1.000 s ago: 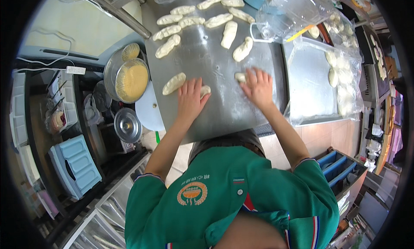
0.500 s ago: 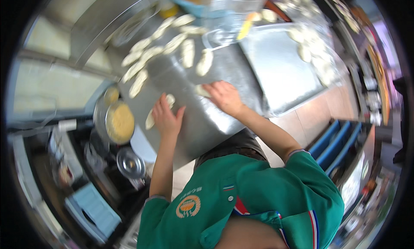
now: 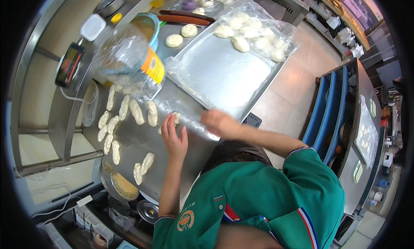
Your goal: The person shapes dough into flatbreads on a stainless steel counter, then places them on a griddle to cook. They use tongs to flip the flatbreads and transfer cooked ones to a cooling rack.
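Note:
My left hand point(image 3: 174, 139) lies over a piece of pale dough point(image 3: 177, 117) on the steel table point(image 3: 172, 104), fingers stretched out and touching it. Most of that piece is hidden under the fingers. My right hand point(image 3: 221, 124) is beside the near corner of a metal tray point(image 3: 224, 70), smeared by motion, so what its fingers do is unclear. To the left of my left hand lie two dough strips point(image 3: 146, 162), side by side. Several more long dough strips point(image 3: 136, 111) lie farther left and behind.
Round dough pieces under clear plastic point(image 3: 269, 40) fill the tray's far side. A large clear plastic jug point(image 3: 123, 55) stands behind the strips, near a blue basin point(image 3: 154, 30). Two brown rods point(image 3: 185, 18) lie beyond. A bowl with yellow contents point(image 3: 124, 186) sits past the left edge.
The view has swung right. My left hand has left the two strips and is on another dough piece. My right hand has come off its dough piece toward the tray.

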`<state>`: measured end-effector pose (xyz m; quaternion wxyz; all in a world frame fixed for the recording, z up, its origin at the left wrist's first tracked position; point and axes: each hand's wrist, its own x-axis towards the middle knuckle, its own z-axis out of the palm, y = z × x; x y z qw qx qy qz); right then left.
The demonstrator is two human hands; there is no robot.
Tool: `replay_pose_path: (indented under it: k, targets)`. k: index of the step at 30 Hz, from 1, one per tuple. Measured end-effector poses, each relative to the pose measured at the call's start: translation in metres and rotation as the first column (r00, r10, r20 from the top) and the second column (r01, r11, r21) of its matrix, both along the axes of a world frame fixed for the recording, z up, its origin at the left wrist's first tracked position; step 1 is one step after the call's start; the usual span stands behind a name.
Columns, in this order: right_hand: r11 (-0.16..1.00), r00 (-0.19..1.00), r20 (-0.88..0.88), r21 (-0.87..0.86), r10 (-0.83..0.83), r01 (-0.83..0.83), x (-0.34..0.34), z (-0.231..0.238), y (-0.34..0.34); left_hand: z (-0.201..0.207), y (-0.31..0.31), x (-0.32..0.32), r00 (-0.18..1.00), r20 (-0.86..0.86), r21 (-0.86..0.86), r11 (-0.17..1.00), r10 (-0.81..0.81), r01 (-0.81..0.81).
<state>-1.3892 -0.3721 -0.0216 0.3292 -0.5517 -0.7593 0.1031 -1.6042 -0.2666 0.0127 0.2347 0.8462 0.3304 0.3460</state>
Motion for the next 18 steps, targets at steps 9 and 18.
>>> replay_pose_path:
  k: [9, 18]
  targets:
    - [0.303, 0.223, -0.269, -0.303, -0.937, 0.904, 0.388, 0.001, -0.013, -0.033, 0.032, 0.298, 0.979, -0.017, -0.371, 0.911, -0.202, 0.182]
    - [0.595, 0.661, -0.344, 0.287, -0.667, 0.751, 0.515, 0.128, 0.043, -0.102, 0.042, 0.516, 0.936, -0.202, -0.102, 0.945, 0.287, -0.312]
